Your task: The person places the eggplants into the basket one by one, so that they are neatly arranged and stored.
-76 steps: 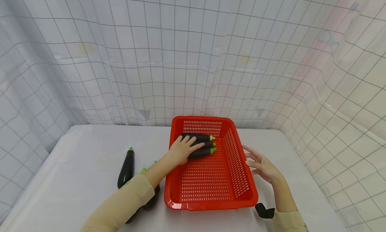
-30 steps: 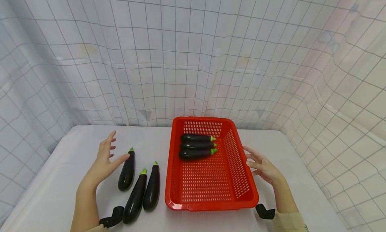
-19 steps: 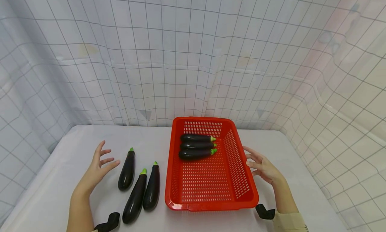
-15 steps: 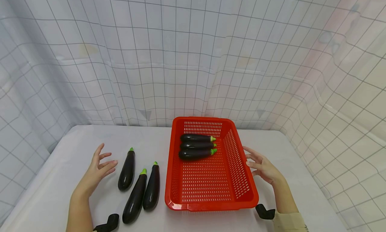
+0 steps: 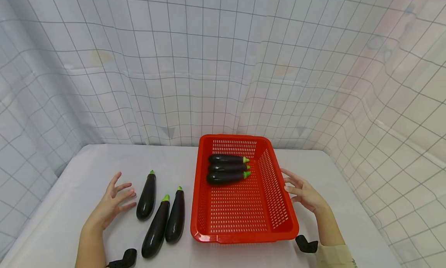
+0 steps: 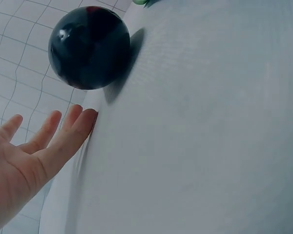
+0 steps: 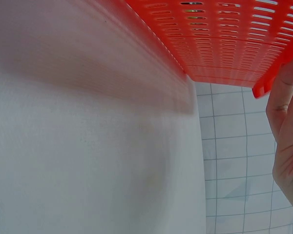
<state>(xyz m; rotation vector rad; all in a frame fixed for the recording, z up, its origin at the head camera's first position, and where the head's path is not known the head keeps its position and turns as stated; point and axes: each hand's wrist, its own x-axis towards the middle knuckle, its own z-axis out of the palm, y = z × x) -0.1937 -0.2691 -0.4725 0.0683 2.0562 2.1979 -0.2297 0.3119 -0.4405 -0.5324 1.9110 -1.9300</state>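
My left hand (image 5: 109, 206) hovers with spread fingers just left of an eggplant (image 5: 146, 196) on the table. In the left wrist view that eggplant (image 6: 88, 48) shows its round dark end, apart from the fingertips. Two more eggplants lie side by side, one longer eggplant (image 5: 155, 231) and one nearer the basket (image 5: 175, 217). A red plastic basket (image 5: 244, 237) stands at the centre, with three eggplants (image 5: 225, 178) lying crosswise in its far left part. My right hand (image 5: 304, 192) rests its loosely extended fingers against the basket's right rim; the right wrist view shows the slotted side wall (image 7: 219, 46) beside them.
A white cloth covers the table (image 5: 97, 159). Behind it and at both sides hangs a white checked curtain (image 5: 223, 74). Each wrist carries a black camera mount, such as the right mount (image 5: 306, 244) close to the basket's front right corner.
My left hand has left the eggplants in the basket, swung left over the table and sunk lower beside the leftmost eggplant. The right hand and basket have stayed put.
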